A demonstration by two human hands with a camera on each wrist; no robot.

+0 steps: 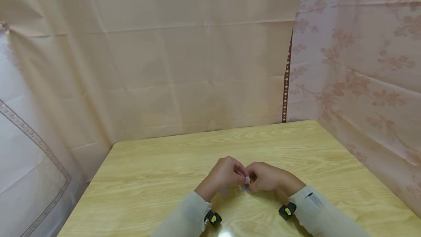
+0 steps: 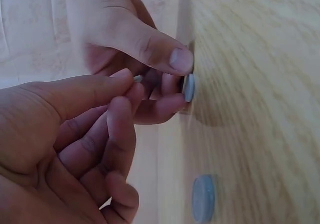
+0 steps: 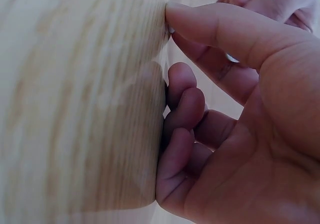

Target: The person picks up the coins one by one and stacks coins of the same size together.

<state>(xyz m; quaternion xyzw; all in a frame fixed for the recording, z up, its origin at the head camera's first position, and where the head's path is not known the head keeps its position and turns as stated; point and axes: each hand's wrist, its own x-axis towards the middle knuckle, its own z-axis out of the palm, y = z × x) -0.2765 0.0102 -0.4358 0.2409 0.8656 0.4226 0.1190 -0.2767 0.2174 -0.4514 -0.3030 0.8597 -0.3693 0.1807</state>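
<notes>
My left hand (image 1: 227,174) pinches a small pale piece (image 2: 137,78) between thumb and index finger; most of it is hidden by the fingertips. Beside it, my right hand (image 1: 268,176) grips a small blue-grey disc (image 2: 189,88) on edge, thumb against one side and a finger against the other, close to the tabletop. Seen from the right wrist, the other fingers of that right hand (image 3: 260,94) curl down against the wood. A second blue-grey disc (image 2: 203,198) lies flat on the table, below the left wrist in the head view.
The wooden table (image 1: 158,171) has a light yellow grain and reaches back to a beige curtain (image 1: 197,65). On the right hangs a floral cloth (image 1: 368,68). Each wrist carries a small black strap-on device, the left one (image 1: 213,218) just above the tabletop.
</notes>
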